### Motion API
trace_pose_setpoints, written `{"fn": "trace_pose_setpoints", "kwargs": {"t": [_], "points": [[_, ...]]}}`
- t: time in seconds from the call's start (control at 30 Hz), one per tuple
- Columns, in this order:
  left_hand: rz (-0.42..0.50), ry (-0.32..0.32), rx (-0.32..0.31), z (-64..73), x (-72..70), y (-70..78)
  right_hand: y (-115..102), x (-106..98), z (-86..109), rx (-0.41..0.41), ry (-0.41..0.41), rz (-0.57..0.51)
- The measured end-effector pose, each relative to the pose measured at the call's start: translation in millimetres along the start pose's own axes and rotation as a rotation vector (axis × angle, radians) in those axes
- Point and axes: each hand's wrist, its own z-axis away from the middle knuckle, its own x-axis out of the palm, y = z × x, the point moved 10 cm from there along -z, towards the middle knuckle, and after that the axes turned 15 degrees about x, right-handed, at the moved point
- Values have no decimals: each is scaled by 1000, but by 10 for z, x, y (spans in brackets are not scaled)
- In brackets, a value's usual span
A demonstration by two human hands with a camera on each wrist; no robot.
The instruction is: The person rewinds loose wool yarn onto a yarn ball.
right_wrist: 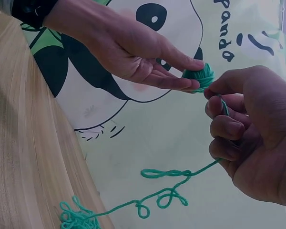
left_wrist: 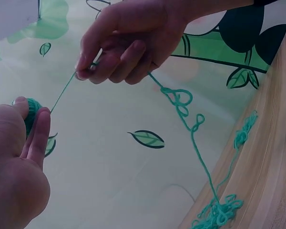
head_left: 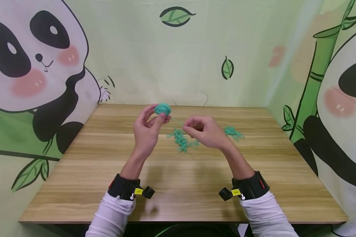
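Note:
A small ball of teal yarn is pinched between the thumb and fingers of my left hand, raised over the far part of the table. To its right, my right hand pinches the yarn strand, which runs taut from the ball in the left wrist view. From the lower side of my right hand, the strand hangs in loose loops down to a tangled heap of yarn on the table. Part of the strand is hidden inside the curled right fingers.
A second, smaller heap of teal yarn lies farther right on the wooden table. A strand links the two heaps in the left wrist view. Behind the table hangs a printed backdrop with pandas and leaves. Black camera straps circle both wrists.

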Motion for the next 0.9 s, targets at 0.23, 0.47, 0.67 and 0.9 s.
{"fn": "trace_pose_setpoints", "kwargs": {"t": [0.23, 0.47, 0.67, 0.9], "points": [[-84, -61, 21, 8, 42, 2, -105, 34, 32, -28, -47, -10], [-171, -183, 24, 31, 234, 129, -263, -18, 73, -91, -32, -75], [-230, -326, 8, 67, 409, 208, -335, -137, 58, -125, 39, -131], [-218, -437, -21, 151, 508, 125, -287, -236, 9, -108, 123, -94]]}}
